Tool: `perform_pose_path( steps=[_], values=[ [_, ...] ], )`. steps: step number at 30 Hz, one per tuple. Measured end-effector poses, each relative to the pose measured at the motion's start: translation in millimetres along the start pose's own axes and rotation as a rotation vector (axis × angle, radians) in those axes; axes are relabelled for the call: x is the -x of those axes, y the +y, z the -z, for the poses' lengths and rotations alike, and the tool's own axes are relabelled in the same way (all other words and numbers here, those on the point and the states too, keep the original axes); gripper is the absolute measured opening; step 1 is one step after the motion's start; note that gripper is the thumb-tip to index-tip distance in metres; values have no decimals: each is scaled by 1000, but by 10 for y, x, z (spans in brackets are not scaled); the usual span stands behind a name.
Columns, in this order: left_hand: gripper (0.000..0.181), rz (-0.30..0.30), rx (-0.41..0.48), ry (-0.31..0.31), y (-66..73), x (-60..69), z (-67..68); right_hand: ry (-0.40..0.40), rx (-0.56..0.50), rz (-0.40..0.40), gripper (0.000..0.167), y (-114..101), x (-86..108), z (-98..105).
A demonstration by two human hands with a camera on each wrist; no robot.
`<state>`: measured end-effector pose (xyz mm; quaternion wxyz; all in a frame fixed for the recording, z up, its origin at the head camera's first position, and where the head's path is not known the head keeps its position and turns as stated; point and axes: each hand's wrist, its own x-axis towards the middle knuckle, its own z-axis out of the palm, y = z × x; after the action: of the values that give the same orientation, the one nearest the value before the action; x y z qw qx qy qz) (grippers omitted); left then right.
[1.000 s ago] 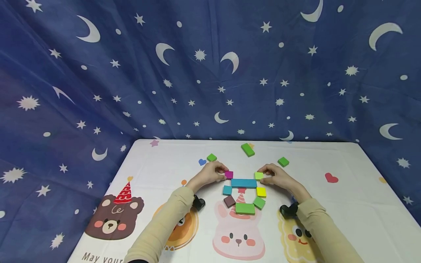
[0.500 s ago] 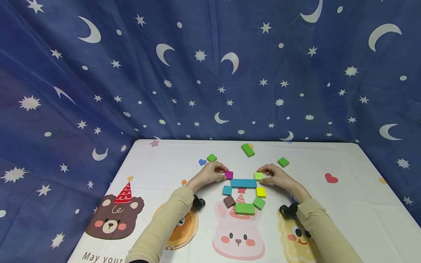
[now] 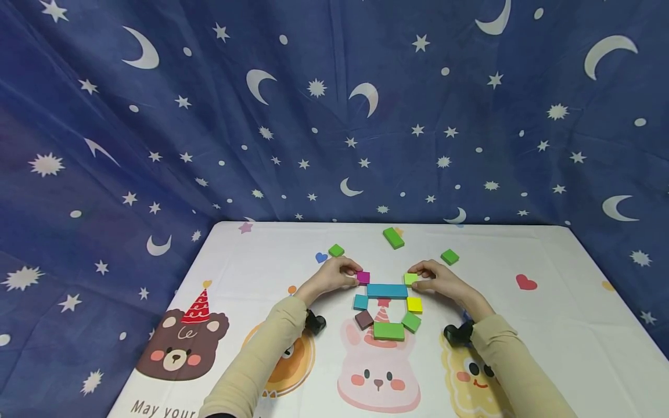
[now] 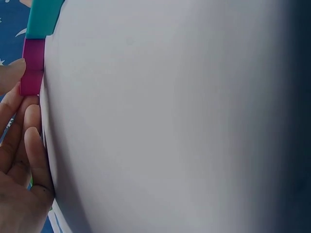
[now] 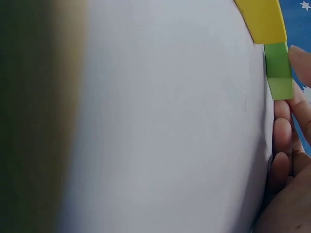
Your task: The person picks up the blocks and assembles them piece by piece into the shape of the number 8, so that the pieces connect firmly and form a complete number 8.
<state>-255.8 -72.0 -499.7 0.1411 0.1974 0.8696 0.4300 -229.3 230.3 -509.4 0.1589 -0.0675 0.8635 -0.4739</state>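
Note:
My left hand pinches a small magenta block between thumb and fingers; the left wrist view shows the thumb on the block, just beside a teal-blue one. On the other side, my right hand holds a light green block the same way, near a yellow block. Between them lies a long blue block. Below it a ring is laid out: a small blue block, a brown block, a long green block and a tilted green block.
Three loose green pieces lie farther back: a small left block, a longer block and a small right block. The white tablecloth carries printed cartoon animals. A blue curtain with moons and stars hangs behind.

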Motion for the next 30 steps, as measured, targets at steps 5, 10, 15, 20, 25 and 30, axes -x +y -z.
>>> perform_pose_path(
  steps=[5, 10, 15, 20, 25, 30],
  values=[
    [28, 11, 14, -1, 2, 9, 17, -6, 1, -5, 42, -19, -6, -17],
    [29, 25, 16, 2, 0, 15, 28, -9, -2, 0, 42, -49, -4, -22],
    [28, 29, 6, 14, -2, 19, 34, -5, 0, 15, 40, -125, 27, -24],
    [26, 25, 6, 19, -2, 14, 3, 9, 18, 12, 42, -47, 14, -20],
    [26, 36, -10, 27, 3, 11, -18, 16, 2, 45, 41, -27, 66, 19],
    [26, 27, -11, 27, 21, 1, -26, 36, -8, 89, 37, -22, 129, 135]
  ],
)
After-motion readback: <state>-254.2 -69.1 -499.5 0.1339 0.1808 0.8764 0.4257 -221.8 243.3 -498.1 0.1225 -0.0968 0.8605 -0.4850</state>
